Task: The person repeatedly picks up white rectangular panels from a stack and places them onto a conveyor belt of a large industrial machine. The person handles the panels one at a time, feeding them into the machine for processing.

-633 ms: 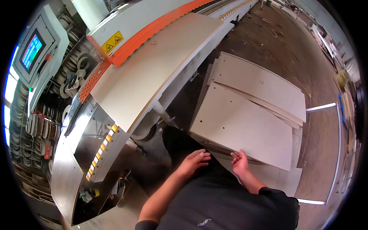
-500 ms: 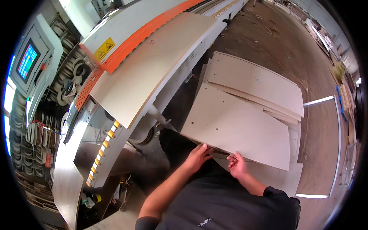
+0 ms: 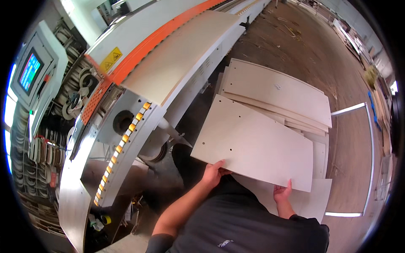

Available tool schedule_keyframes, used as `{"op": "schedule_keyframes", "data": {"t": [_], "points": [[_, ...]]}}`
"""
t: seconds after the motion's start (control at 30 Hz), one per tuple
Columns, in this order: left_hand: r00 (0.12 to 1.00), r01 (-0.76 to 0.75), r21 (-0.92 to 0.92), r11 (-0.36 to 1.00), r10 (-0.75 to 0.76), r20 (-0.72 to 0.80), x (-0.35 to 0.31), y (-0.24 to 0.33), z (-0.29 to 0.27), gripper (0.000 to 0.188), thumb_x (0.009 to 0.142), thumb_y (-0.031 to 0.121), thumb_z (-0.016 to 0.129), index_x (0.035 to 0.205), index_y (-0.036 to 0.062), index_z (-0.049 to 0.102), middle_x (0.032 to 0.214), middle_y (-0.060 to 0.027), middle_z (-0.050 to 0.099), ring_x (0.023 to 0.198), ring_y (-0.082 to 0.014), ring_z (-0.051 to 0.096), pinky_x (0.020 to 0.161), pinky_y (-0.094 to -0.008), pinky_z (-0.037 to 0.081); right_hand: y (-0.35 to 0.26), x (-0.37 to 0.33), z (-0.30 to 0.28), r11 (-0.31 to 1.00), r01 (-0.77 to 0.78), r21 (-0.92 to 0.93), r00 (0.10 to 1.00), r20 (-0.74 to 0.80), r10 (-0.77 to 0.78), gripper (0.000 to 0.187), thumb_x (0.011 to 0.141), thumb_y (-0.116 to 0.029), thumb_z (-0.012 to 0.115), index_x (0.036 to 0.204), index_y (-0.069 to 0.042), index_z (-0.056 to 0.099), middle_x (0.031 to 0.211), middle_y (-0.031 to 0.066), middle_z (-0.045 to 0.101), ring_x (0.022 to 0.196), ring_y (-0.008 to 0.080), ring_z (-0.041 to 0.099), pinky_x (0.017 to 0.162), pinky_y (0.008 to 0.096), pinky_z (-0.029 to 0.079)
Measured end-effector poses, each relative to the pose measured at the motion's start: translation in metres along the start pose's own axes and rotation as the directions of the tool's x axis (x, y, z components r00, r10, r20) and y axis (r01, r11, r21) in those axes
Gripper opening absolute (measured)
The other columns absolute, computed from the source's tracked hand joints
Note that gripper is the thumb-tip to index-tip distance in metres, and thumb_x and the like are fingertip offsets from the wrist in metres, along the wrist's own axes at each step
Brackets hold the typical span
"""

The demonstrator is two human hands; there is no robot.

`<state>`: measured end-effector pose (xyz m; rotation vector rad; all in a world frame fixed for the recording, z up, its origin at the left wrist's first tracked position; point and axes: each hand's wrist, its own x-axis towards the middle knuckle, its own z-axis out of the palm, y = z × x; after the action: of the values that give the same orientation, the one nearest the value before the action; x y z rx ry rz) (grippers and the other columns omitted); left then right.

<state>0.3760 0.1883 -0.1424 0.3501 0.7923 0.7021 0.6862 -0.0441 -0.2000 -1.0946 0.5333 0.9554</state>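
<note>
A pale flat panel (image 3: 257, 143) with several small drilled holes lies tilted in front of me, over a stack of like panels. My left hand (image 3: 213, 173) grips its near edge toward the left, thumb on top and fingers beneath. Farther right along the same edge, my right hand (image 3: 283, 193) holds it too, thumb up on the face and the other fingers partly hidden below. Another long panel (image 3: 173, 55) rests on the machine at the upper left, against its orange strip (image 3: 156, 44).
Stacked panels (image 3: 278, 86) sit beyond the held one, and another panel (image 3: 314, 198) lies at its lower right. A white-edged frame (image 3: 367, 158) stands at right. Left are the machine's yellow rollers (image 3: 125, 138), a control screen (image 3: 30, 71) and racks of coiled edging (image 3: 20, 139).
My right hand has moved right along the near edge and taken hold there. The held panel has shifted slightly left and toward me. The machine's panel has slid farther away along it.
</note>
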Motion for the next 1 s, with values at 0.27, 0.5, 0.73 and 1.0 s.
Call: {"op": "schedule_keyframes", "data": {"t": [0.27,0.5,0.73,1.0], "points": [[0.983,-0.145,0.09,0.985,0.134,0.122,-0.029,0.001,-0.006,0.036,0.097,0.01,0.066,0.131,0.0013,0.058,0.12,-0.0116,0.069,0.106,-0.0248,0.07,0.085,-0.0401,0.061,-0.002,0.006,-0.029,0.98,0.107,0.167,0.956,0.254,-0.148,0.047,0.102,-0.046,0.057,0.133,-0.011,0.062,0.131,0.0041,0.068,0.12,0.0246,0.063,0.096,0.0361,0.055],[0.957,-0.243,0.153,0.958,0.212,0.196,-0.118,0.02,-0.02,0.044,0.094,0.007,0.066,0.136,-0.0017,0.055,0.133,-0.0137,0.062,0.119,-0.0282,0.063,0.102,-0.0425,0.05,0.014,-0.033,-0.009,0.968,0.103,0.228,0.938,0.303,-0.171,0.059,0.103,-0.048,0.053,0.15,-0.013,0.049,0.148,0.0064,0.057,0.133,0.0292,0.055,0.107,0.0467,0.049],[0.937,-0.345,-0.054,0.937,0.348,0.047,-0.188,0.02,-0.06,0.052,0.089,0.007,0.065,0.139,-0.0015,0.053,0.131,-0.0149,0.063,0.125,-0.0294,0.059,0.109,-0.0445,0.044,0.017,-0.03,0.06,0.994,-0.069,0.085,0.689,0.725,-0.014,0.068,0.101,-0.05,0.056,0.156,-0.013,0.043,0.155,0.0072,0.05,0.142,0.03,0.046,0.117,0.0498,0.039],[0.78,-0.625,-0.376,0.684,0.537,-0.32,-0.222,-0.05,-0.219,0.042,0.081,0.017,0.067,0.119,-0.0001,0.068,0.124,-0.0129,0.07,0.123,-0.0276,0.062,0.111,-0.0446,0.043,0.075,-0.074,0.186,0.911,-0.189,-0.367,0.39,0.823,0.413,0.081,0.086,-0.043,0.075,0.154,-0.012,0.044,0.153,0.0066,0.052,0.14,0.03,0.049,0.116,0.0504,0.041]]}}
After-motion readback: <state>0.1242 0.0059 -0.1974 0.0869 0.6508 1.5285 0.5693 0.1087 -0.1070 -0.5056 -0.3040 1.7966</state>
